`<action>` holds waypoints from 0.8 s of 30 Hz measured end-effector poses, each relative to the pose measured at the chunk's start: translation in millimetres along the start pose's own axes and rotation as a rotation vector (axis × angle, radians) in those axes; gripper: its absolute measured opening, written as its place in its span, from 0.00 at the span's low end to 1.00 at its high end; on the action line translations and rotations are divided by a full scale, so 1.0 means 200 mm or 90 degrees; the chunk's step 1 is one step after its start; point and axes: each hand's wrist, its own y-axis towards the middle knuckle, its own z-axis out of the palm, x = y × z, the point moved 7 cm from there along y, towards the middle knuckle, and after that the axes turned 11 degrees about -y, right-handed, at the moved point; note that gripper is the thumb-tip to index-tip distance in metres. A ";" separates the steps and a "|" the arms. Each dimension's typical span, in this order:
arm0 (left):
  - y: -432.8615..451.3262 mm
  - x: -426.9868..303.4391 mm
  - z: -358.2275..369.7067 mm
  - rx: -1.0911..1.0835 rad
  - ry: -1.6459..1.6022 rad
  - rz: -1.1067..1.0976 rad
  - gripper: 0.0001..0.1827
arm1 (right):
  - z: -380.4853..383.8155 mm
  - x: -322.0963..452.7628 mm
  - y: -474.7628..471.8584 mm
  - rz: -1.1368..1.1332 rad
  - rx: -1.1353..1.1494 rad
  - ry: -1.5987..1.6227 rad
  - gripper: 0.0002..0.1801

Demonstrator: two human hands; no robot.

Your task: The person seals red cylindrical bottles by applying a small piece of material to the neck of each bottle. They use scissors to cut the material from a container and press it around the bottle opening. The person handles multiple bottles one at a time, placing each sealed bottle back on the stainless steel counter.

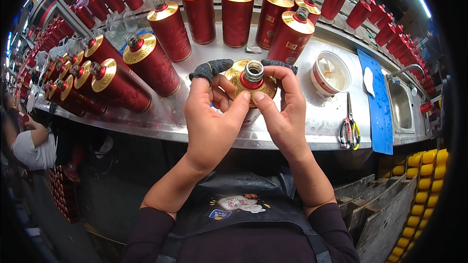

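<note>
Directly before me an uncapped red bottle stands on the steel worktop, its gold shoulder and glass mouth facing up. My left hand holds it at the left of the shoulder. From the right, my right hand does the same. Both thumb tips press on the front of the gold shoulder, nearly meeting below the red collar. Dark knitted finger covers sleeve a finger on each hand. Most of the bottle's body is hidden by my hands. Just behind stands another red bottle.
Several red bottles curve around the back and left of the worktop. To the right are a paper tub, scissors, a blue mat and a sink. A conveyor carries more bottles. A person is at far left.
</note>
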 end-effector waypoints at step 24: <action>0.04 0.10 0.01 -0.012 -0.070 -0.071 0.15 | 0.01 0.00 0.02 0.026 -0.017 -0.010 0.18</action>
